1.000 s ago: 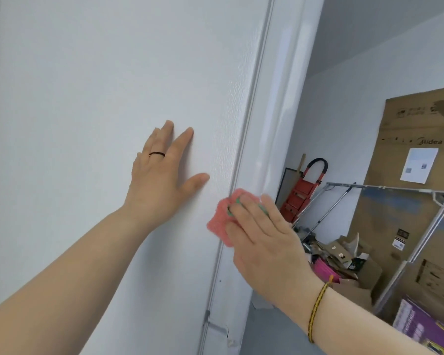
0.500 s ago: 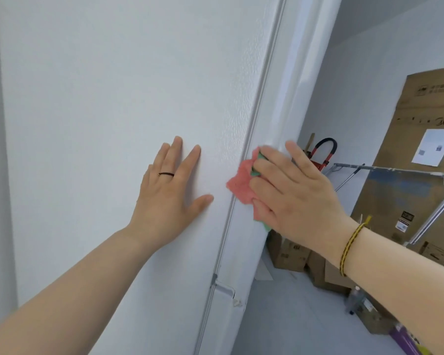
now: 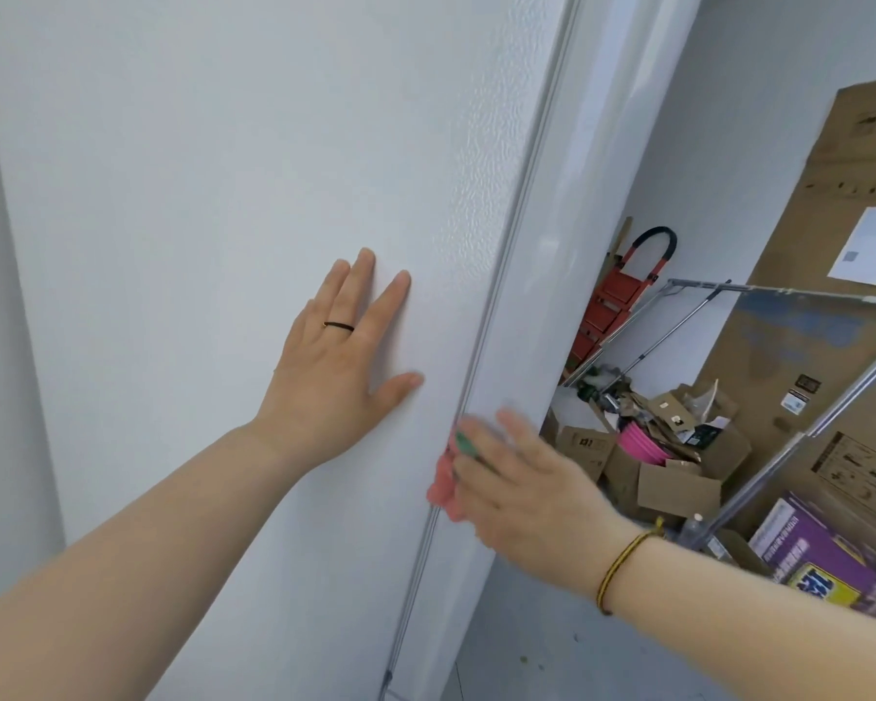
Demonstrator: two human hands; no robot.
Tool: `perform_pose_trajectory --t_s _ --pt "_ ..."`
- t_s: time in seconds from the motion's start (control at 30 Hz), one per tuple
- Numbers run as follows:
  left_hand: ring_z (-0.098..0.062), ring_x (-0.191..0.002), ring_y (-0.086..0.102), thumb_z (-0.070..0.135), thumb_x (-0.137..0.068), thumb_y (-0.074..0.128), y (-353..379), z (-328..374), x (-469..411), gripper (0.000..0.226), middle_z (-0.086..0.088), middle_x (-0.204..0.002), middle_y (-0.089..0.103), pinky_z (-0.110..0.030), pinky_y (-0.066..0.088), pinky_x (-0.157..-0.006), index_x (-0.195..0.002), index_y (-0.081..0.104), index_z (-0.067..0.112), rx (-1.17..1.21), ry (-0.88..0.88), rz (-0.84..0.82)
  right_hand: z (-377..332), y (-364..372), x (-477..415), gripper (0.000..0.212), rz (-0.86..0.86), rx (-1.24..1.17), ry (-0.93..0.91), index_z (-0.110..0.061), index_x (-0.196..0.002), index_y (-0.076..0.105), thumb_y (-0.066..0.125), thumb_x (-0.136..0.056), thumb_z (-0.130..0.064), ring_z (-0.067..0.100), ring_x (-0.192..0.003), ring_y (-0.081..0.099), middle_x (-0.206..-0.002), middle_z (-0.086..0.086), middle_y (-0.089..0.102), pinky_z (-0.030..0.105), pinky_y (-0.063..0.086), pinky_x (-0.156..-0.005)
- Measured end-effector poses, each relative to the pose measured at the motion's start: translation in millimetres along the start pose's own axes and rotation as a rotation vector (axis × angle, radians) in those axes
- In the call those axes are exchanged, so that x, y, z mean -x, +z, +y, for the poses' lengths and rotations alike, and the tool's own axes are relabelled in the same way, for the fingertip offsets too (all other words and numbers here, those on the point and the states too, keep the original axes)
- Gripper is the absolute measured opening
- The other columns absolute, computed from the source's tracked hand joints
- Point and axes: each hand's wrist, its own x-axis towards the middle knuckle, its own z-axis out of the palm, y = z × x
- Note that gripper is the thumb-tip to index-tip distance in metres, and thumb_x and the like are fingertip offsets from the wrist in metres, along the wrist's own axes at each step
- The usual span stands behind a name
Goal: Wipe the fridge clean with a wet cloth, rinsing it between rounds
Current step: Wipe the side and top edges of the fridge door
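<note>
pressing pink cloth (image 3: 441, 485) against fridge (image 3: 223, 194)

Red step ladder (image 3: 613, 306), cardboard boxes (image 3: 676, 485), metal rack (image 3: 800, 422), purple box (image 3: 825, 559)

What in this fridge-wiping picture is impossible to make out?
All in the head view:
cloth: mostly covered by the right hand; wetness unreadable.
right hand: motion-blurred, grip unclear.
fridge: top and bottom cut off by the frame.
paper label on the cardboard box: print too small.
</note>
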Motion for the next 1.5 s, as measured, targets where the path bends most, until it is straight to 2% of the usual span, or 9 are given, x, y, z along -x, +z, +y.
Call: perform_pose_trajectory --t_s 0.2,0.4,0.53,0.63,0.87,1.07,1.23,1.33,1.5 --pt "-0.020 -0.137 0.006 0.055 -0.074 0.035 1.6 1.1 1.0 0.078 0.001 -0.145 0.001 -0.040 0.015 -0.104 -0.142 0.009 0.027 -0.030 -0.001 0.002 35.6 -20.3 -21.0 0.007 0.091 0.061 0.239 -0.012 -0.086 0.053 0.049 -0.082 -0.015 0.032 -0.115 0.047 -0.088 0.003 0.068 0.048 0.008 -0.112" --pt "-0.012 -0.134 -0.002 0.055 -0.075 0.041 -6.2 3.6 1.1 0.081 0.005 -0.143 -0.007 -0.037 0.011 -0.109 -0.137 -0.001 0.023 -0.002 -0.018 -0.040 -11.9 -19.9 5.6 0.045 -0.274 0.003 -0.002 -0.017 -0.092 0.068 0.051 -0.073 -0.054 0.031 -0.111 0.052 -0.092 -0.001 0.068 0.051 0.005 -0.109" --pt "-0.017 -0.138 0.004 0.055 -0.077 0.037 -8.4 3.5 0.7 0.079 0.002 -0.145 -0.004 -0.036 0.013 -0.106 -0.143 0.003 0.027 -0.033 0.005 -0.029 9.0 -17.4 -1.2 0.018 -0.082 0.064 0.086 -0.014 -0.092 0.047 0.033 -0.093 -0.027 0.031 -0.112 0.045 -0.093 -0.002 0.068 0.052 0.010 -0.109" --pt "-0.006 -0.136 -0.011 0.037 -0.085 0.056 -6.2 6.5 0.7 0.085 0.007 -0.142 -0.015 -0.032 0.004 -0.110 -0.140 -0.009 0.028 0.006 -0.063 -0.067 50.7 -27.9 -12.1 0.021 -0.011 0.192 0.163 -0.016 -0.098 0.054 0.049 -0.083 -0.030 0.032 -0.115 0.042 -0.106 -0.001 0.068 0.053 0.011 -0.107" --pt "-0.025 -0.130 0.020 0.063 -0.088 0.019 -7.8 12.6 -6.2 0.067 -0.018 -0.142 0.034 -0.036 0.016 -0.104 -0.136 0.029 0.017 -0.012 -0.042 0.019 129.3 -54.0 -66.7 0.040 -0.064 0.373 0.455 -0.010 -0.113 0.065 0.060 -0.076 -0.024 0.035 -0.123 0.032 -0.128 0.010 0.057 0.058 0.004 -0.105" --pt "-0.013 -0.135 0.011 0.070 -0.079 0.024 -33.2 35.7 -54.5 0.076 0.001 -0.146 0.012 -0.022 0.009 -0.109 -0.143 0.018 0.029 0.115 0.033 0.198 185.5 -83.6 -137.4 0.058 -0.208 0.318 0.773 -0.004 -0.146 -0.001 0.020 -0.092 -0.010 0.032 -0.142 -0.001 -0.155 0.015 -0.004 0.057 -0.014 -0.107" --pt "-0.003 -0.139 -0.007 0.067 -0.075 0.031 -60.2 45.8 -99.6 0.080 0.010 -0.150 -0.009 -0.016 -0.003 -0.107 -0.142 0.003 0.034 0.200 -0.062 0.197 167.1 -47.3 -133.4 0.060 -0.024 0.253 0.774 -0.001 -0.133 0.036 0.021 -0.075 -0.009 0.034 -0.127 0.044 -0.137 0.017 0.047 0.046 0.013 -0.109" --pt "-0.013 -0.142 -0.005 0.070 -0.069 0.016 -58.6 38.3 -103.0 0.086 0.007 -0.151 -0.010 -0.015 -0.006 -0.105 -0.141 -0.006 0.030 0.100 -0.081 0.166 183.2 -64.1 -135.7 0.060 -0.047 0.281 0.728 0.004 -0.132 0.043 0.022 -0.077 -0.011 0.034 -0.129 0.042 -0.138 0.020 0.045 0.045 0.007 -0.109" --pt "-0.028 -0.120 0.043 0.063 -0.088 0.008 -57.0 25.7 -112.0 0.075 -0.021 -0.131 0.050 -0.034 0.024 -0.099 -0.133 0.035 0.010 -0.149 0.012 0.186 247.6 -96.9 -171.9 0.062 -0.284 0.299 0.738 -0.002 -0.144 -0.013 0.022 -0.093 -0.011 0.027 -0.142 -0.013 -0.154 0.013 -0.012 0.040 -0.014 -0.113"
